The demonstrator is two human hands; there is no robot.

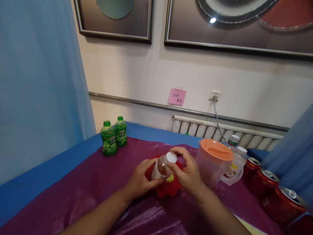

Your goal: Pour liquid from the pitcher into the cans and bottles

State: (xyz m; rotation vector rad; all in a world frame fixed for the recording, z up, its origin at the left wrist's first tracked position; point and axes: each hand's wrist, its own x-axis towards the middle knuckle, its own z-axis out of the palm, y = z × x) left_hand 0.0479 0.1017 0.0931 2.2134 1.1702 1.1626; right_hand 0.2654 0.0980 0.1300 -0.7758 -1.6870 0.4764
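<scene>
Between my hands is a small clear bottle (162, 165) with a white cap (171, 157), tilted a little to the right. My left hand (141, 176) wraps round the bottle's body, thumb in front. The thumb and fingers of my right hand (189, 168) close on the white cap from the right. Below the bottle lies a red scalloped tray (168, 191) with a yellow round mark, partly covered by the bottle and my hands. Whether the bottle touches the tray, I cannot tell.
Two green bottles (109, 140) stand at the back left. On the right are a pitcher (212, 163) with an orange lid, white-capped clear bottles (241, 156) and several red cans (283, 204). Purple plastic sheeting (97, 186) covers the blue table; a radiator (195, 127) is behind.
</scene>
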